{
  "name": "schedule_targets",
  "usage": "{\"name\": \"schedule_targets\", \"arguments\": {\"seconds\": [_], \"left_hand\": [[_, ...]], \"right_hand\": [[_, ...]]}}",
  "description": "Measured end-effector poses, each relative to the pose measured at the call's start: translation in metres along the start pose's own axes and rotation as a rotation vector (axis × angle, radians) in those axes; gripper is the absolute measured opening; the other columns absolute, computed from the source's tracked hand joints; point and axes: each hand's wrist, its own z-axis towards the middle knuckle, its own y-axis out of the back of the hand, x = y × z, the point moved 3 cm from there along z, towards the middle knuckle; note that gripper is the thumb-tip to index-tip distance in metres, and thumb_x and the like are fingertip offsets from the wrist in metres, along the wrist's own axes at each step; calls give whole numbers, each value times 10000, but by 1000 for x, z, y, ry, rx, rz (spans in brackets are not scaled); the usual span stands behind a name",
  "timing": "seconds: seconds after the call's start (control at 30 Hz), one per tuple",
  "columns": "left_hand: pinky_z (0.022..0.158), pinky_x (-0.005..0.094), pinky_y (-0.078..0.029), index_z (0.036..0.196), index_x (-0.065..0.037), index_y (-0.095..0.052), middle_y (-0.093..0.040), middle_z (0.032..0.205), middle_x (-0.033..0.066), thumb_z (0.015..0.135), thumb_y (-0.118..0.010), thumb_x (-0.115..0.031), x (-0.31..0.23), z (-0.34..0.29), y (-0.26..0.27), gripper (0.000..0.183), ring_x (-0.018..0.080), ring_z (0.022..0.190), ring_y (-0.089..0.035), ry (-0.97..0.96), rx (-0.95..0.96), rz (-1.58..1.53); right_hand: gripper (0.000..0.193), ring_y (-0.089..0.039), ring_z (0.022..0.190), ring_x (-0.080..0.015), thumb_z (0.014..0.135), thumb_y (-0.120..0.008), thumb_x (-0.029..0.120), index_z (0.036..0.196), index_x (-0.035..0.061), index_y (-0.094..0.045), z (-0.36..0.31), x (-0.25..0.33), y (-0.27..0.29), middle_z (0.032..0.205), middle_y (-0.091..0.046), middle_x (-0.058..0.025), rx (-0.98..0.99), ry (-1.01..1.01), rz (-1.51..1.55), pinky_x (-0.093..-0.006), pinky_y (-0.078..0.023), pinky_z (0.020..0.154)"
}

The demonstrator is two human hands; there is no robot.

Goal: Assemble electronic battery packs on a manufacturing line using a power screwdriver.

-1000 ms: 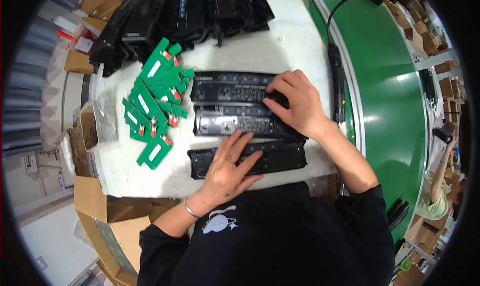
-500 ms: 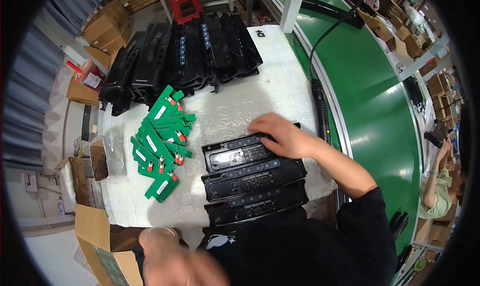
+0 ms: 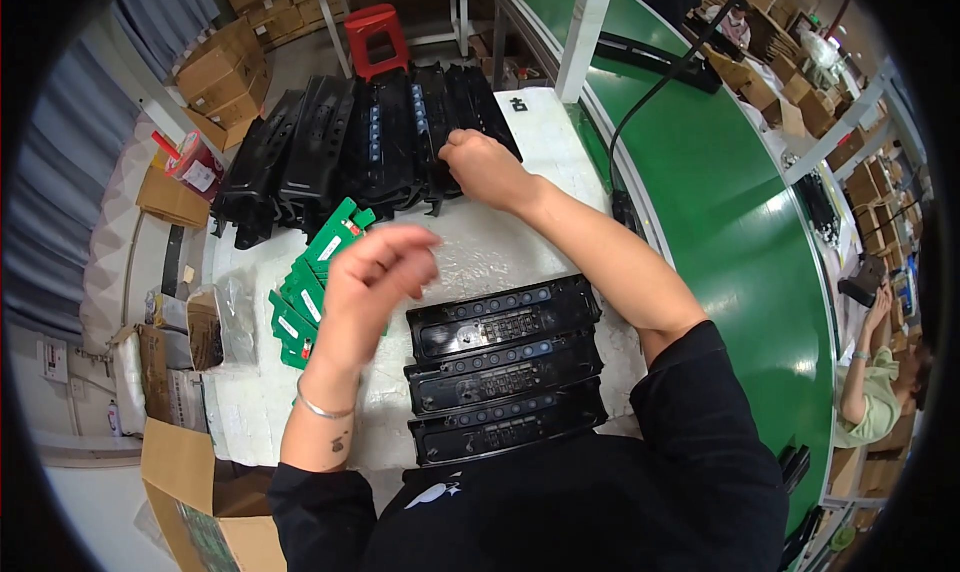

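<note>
My right hand [image 3: 487, 170] is at the near right part of a row of black plastic housings [image 3: 320, 142]. Its fingers are curled closed over a housing, and the fingertips are hidden, so a grip cannot be made out. My left hand [image 3: 375, 277], blurred, hovers above a pile of green circuit boards [image 3: 303, 294] with red and white parts. The left fingers are loosely bent and apart, with nothing visible in them. Three black panels [image 3: 500, 367] with round buttons lie in front of me, one behind another; neither hand touches them.
A green conveyor [image 3: 730, 242] runs along the right side. An open cardboard box [image 3: 180, 462] stands at the lower left. Beyond the white table [image 3: 545, 152] is a red stool [image 3: 376, 38]. Another person [image 3: 875, 382] works at the far right.
My right hand has left the far panel and moved forward to the row of housings. My left hand has risen from the lower edge to above the circuit boards.
</note>
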Motion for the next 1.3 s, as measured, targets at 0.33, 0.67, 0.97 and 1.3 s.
{"name": "schedule_targets", "arguments": {"seconds": [0.33,0.67,0.97,1.3], "left_hand": [[769,286,-460,1123,-57,-538,-604,968,23,877,-548,-262,46,41,10,320,99,840,-560,246,-90,-514],[714,208,-451,1115,-27,-563,-615,969,6,908,-472,-138,72,21,15,252,76,818,-568,275,7,-204],[865,229,-376,1014,9,-594,-602,964,24,903,-478,-118,92,40,11,204,109,939,-517,-37,-71,363],[759,325,-450,961,25,-548,-564,930,143,781,-531,27,67,36,-2,181,282,843,-562,-171,50,975]], "right_hand": [[170,-497,793,-226,634,-547,52,779,-36,-542,-53,109,67,839,-489,-114,-93,276,-127,-306,-451,660],[382,-504,978,-309,675,-666,130,1025,15,-564,-105,69,117,1063,-537,-124,-320,-22,6,-398,-411,838],[298,-539,906,-342,749,-615,235,950,15,-605,-158,-25,47,887,-586,-168,10,-409,229,-411,-428,816],[167,-517,913,-298,747,-601,85,906,34,-602,-159,-19,33,890,-576,-126,-70,-445,480,-369,-415,827]]}}
